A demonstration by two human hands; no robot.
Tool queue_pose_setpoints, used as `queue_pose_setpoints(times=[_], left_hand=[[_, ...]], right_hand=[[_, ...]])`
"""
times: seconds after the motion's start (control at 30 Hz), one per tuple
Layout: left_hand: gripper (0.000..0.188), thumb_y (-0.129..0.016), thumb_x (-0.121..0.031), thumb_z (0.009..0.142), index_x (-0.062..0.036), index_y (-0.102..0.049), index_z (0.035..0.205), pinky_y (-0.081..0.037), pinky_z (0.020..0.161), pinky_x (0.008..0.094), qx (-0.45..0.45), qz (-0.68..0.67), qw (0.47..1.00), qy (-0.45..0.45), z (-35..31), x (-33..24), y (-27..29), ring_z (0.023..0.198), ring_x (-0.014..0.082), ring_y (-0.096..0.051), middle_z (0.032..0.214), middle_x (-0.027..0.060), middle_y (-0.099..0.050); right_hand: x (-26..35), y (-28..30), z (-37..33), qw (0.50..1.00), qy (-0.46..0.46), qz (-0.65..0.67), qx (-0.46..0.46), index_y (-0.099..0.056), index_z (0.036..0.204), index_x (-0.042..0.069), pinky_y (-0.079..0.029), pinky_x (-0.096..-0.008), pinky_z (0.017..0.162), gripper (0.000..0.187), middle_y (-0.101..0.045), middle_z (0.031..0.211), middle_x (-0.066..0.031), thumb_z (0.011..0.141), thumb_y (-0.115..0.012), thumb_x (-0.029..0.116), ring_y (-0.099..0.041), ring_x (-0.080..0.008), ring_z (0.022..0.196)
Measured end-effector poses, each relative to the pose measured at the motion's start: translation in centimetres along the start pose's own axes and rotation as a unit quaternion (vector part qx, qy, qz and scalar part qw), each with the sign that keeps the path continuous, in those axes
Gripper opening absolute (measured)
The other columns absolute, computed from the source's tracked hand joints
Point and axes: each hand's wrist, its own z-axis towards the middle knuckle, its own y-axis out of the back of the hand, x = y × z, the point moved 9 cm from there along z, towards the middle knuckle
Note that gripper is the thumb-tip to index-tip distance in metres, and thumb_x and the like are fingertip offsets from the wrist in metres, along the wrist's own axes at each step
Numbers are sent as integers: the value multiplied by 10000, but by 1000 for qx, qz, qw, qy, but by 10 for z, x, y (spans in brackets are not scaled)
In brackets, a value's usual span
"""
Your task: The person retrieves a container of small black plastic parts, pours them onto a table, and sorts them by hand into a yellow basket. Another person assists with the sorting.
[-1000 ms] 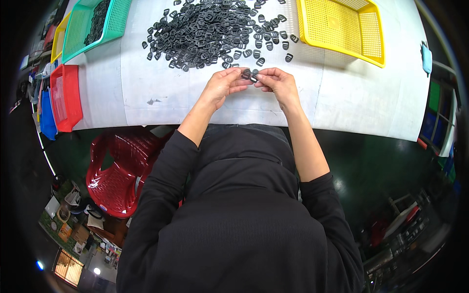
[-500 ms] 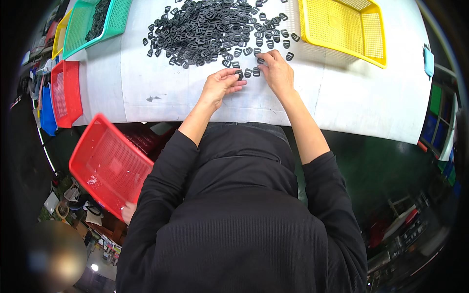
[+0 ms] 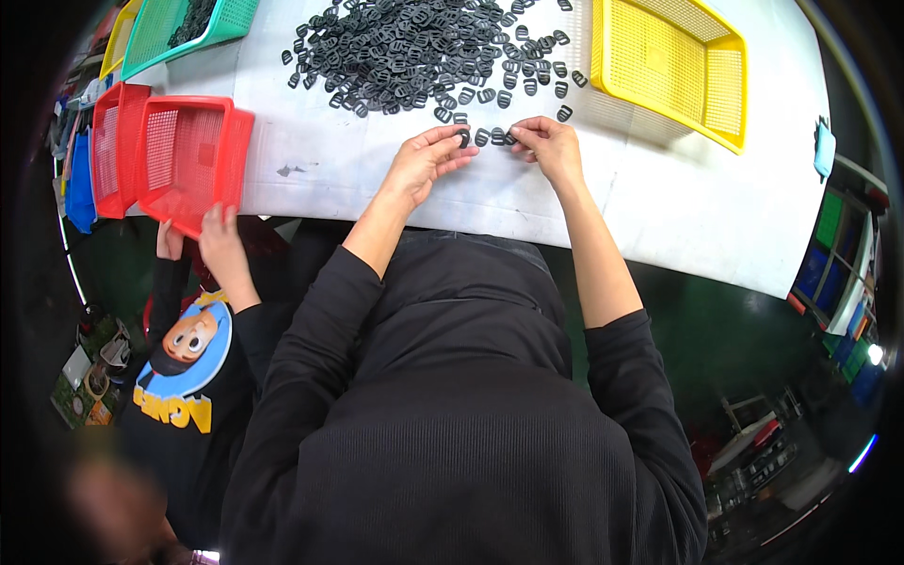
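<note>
A big pile of black plastic strap buckles (image 3: 400, 56) lies on the white table, with loose ones scattered along its right side. Just in front of the pile, my left hand (image 3: 419, 168) pinches one buckle (image 3: 462, 138) between thumb and forefinger, its other fingers stretched out. My right hand (image 3: 556, 149) closes thumb and forefinger on another buckle (image 3: 511, 137), which seems to touch the tabletop. Between the two hands, a couple of buckles (image 3: 482, 137) lie side by side in a short row.
A yellow basket (image 3: 673, 108) stands at the right. At the left edge another person's hands (image 3: 224, 247) hold a red basket (image 3: 243, 151) beside a second red basket (image 3: 108, 160). Behind them is a green basket (image 3: 155, 42) holding black pieces.
My right hand has moved from the scattered buckles down to the row. My left hand has hardly moved. The other person has raised the red basket from below to the table's left edge.
</note>
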Motion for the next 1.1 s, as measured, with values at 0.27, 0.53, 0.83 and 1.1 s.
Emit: queue_pose_setpoints(times=[0.27, 0.53, 0.83, 1.1], left_hand=[[233, -511, -81, 874, 19, -538, 1082, -500, 790, 283, 11, -6, 1000, 10, 0, -5, -4, 907, 224, -622, 979, 101, -597], [240, -492, -93, 882, 39, -526, 1079, -507, 797, 307, 39, -2, 999, 4, 7, -11, -17, 908, 242, -622, 987, 120, -603], [275, -457, -153, 905, 42, -503, 1093, -491, 839, 324, 6, -89, 995, -42, -3, 22, -52, 999, 260, -584, 1027, 149, -590], [221, -489, -100, 888, 29, -499, 1067, -499, 815, 318, -66, -160, 981, -87, -26, 48, -72, 975, 267, -595, 1017, 143, -586]], right_hand=[[-6, -2, -12, 996, -40, 82, 23, -656, 830, 44, -379, -191, 480, 134, -622, 703, 7, 769, -677, 161, -501, -45, 567], [-27, 5, -29, 975, -110, 191, -3, -582, 873, 9, -449, -195, 498, 137, -644, 805, -83, 826, -608, 136, -629, -133, 657], [-71, 22, -41, 926, -156, 345, 7, -536, 914, 16, -495, -230, 549, 143, -624, 833, -93, 842, -582, 130, -636, -167, 721], [-50, 25, -63, 908, -176, 373, 80, -518, 927, 12, -488, -210, 551, 137, -618, 857, -93, 860, -546, 128, -630, -151, 740]])
